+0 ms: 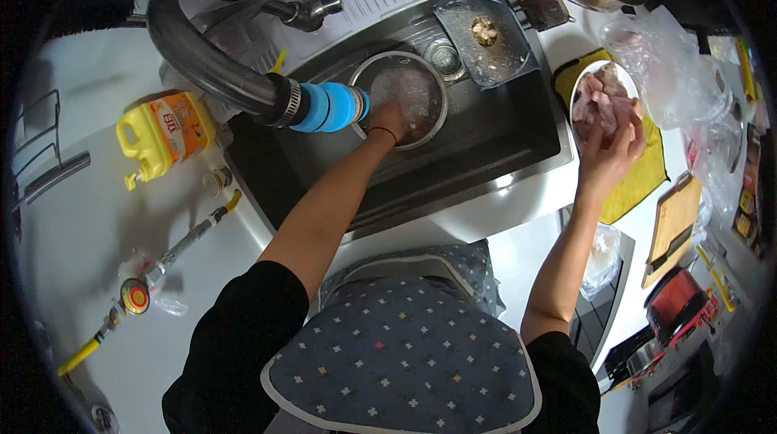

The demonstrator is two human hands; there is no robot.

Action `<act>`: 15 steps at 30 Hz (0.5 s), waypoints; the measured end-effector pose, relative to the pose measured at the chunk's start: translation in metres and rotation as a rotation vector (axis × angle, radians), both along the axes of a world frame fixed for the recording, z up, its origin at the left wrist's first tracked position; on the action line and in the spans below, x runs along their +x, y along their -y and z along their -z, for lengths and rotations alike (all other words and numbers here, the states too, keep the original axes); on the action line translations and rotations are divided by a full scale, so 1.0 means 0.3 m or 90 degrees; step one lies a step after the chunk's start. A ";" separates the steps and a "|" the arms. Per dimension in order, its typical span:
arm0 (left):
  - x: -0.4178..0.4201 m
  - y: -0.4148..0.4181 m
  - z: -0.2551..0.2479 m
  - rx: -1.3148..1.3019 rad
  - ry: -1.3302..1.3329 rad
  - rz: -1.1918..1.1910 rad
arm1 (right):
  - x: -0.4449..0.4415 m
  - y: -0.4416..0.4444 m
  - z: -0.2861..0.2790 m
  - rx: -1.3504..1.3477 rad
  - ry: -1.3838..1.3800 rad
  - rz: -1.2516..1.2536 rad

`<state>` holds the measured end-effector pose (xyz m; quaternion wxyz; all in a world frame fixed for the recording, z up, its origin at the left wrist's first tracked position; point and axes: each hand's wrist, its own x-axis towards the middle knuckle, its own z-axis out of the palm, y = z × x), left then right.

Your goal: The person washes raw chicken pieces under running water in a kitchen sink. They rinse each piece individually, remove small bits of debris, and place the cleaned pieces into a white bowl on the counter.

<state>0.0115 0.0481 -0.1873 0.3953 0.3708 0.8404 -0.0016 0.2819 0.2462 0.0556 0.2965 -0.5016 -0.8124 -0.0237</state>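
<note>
My left hand [388, 122] reaches into a round metal bowl [444, 107] in the dark sink [485, 124]. Bubbly, churning water [403, 89] inside the bowl hides its fingers, so its grip does not show. To the right of the sink, my right hand [612, 152] is at a white bowl [575, 87] of raw meat pieces [598, 94]. The fingers of that hand curl around meat at the bowl's near side. A black faucet with a blue nozzle [331, 107] hangs beside the metal bowl.
A dark strainer tray [488, 61] with food scraps sits at the sink's far right corner, near the drain [445, 58]. The white bowl stands on a yellow cloth [634, 182]. Plastic bags [658, 70], a wooden cutting board [674, 221] and a yellow detergent jug [145, 140] are around.
</note>
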 end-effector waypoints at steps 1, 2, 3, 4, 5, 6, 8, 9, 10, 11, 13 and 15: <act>-0.008 0.029 -0.024 0.063 -0.010 -0.004 | -0.001 -0.001 0.000 0.017 0.014 -0.011; -0.010 0.059 -0.040 0.127 -0.017 -0.007 | -0.005 0.007 -0.005 0.001 0.011 -0.013; -0.015 0.060 -0.064 0.197 -0.022 -0.008 | -0.009 0.010 -0.010 -0.009 0.010 -0.012; -0.026 0.055 -0.086 0.205 0.026 -0.024 | -0.015 0.017 -0.016 -0.019 0.009 -0.010; -0.041 0.048 -0.107 0.211 0.075 -0.039 | -0.029 0.032 -0.028 -0.027 -0.022 -0.007; -0.050 0.055 -0.132 0.214 0.124 -0.054 | -0.051 0.067 -0.042 -0.039 -0.052 -0.004; -0.056 0.084 -0.132 0.215 0.365 -0.306 | -0.094 0.145 -0.042 -0.053 -0.095 -0.014; -0.056 0.089 -0.131 0.213 0.488 -0.428 | -0.095 0.155 0.000 -0.029 -0.104 -0.028; -0.043 0.093 -0.166 0.250 0.587 -0.508 | -0.088 0.148 0.025 -0.001 -0.019 -0.006; -0.027 0.096 -0.202 0.286 0.685 -0.587 | -0.081 0.146 0.049 0.026 0.067 0.015; -0.050 0.071 -0.300 0.328 0.830 -0.636 | -0.107 0.154 0.054 0.047 -0.115 0.034; -0.063 0.089 -0.398 0.326 0.921 -0.599 | -0.130 0.226 0.037 0.019 -0.093 0.060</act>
